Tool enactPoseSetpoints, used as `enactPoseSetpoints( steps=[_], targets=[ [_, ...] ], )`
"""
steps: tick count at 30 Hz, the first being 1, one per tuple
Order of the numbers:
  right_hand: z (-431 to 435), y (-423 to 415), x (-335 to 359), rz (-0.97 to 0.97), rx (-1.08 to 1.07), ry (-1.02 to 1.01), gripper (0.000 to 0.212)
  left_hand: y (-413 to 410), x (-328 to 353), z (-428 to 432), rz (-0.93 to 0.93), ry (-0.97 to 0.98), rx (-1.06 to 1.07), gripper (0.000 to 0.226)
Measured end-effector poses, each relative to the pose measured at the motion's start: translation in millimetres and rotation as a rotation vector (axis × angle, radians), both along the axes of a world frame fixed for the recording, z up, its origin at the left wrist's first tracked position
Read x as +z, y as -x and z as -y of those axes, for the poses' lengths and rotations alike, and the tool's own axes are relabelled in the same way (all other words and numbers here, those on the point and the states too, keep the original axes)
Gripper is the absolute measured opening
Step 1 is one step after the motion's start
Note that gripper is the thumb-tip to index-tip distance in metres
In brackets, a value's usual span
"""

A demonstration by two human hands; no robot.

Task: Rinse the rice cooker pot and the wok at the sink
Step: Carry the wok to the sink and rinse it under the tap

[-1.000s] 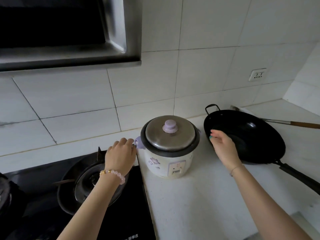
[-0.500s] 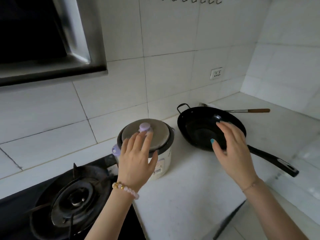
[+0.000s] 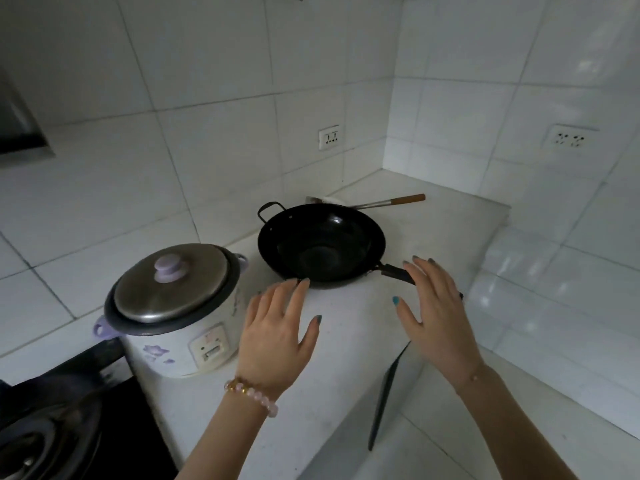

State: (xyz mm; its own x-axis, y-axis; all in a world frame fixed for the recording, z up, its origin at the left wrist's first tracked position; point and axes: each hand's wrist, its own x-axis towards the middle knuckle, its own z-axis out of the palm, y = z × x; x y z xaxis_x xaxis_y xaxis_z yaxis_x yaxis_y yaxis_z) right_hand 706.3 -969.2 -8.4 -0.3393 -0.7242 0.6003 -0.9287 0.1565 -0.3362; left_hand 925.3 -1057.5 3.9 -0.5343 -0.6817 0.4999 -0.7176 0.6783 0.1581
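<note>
A black round metal wok [image 3: 322,247] is recorded standing on the white tabletop [image 3: 346,344]. A white rice cooker [image 3: 173,306] with a steel lid and lilac knob is noted left of the wok, just beside it, lid seated; its inner pot is hidden. The left hand [image 3: 277,341] is held in front of the wok, grip spread wide, nothing held, fingertips near the rim. The right hand [image 3: 436,313] is held over the wok's dark long handle [image 3: 394,271], grip open, fingers straight; contact cannot be told. A wooden-handled steel spatula [image 3: 388,201] lies behind the wok.
</note>
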Motion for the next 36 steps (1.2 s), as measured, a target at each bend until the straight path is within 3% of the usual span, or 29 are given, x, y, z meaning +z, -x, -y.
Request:
enactPoseSetpoints(
  steps=[9,18,23,28,32,36],
  targets=[
    [-13.3,103.0,-11.7,-0.051,0.149,-0.075,0.055,109.9,-19.3,-40.3,0.060,-0.051,0.123,0.052],
    [-13.0,184.6,-40.0,0.024,0.287,-0.179,0.054,175.9,-53.5,-71.0,0.048,-0.219,0.247,0.055],
    [6.6,208.8,-51.6,0.065,0.332,-0.260,0.057,211.2,-71.5,-61.7,-0.002,-0.438,0.257,0.059],
    [46.2,223.9,-48.3,0.217,0.416,-0.375,0.058,252.1,-90.3,-32.5,-0.249,-0.714,0.285,0.060],
    [95.8,227.1,-44.6,0.607,0.508,-0.560,0.049,280.1,-103.3,-4.3,-0.502,-0.976,0.299,0.062],
    [145.3,228.0,-56.7,0.995,0.540,-0.774,0.040,301.7,-103.0,21.3,-0.925,-1.373,0.320,0.067]
  ],
)
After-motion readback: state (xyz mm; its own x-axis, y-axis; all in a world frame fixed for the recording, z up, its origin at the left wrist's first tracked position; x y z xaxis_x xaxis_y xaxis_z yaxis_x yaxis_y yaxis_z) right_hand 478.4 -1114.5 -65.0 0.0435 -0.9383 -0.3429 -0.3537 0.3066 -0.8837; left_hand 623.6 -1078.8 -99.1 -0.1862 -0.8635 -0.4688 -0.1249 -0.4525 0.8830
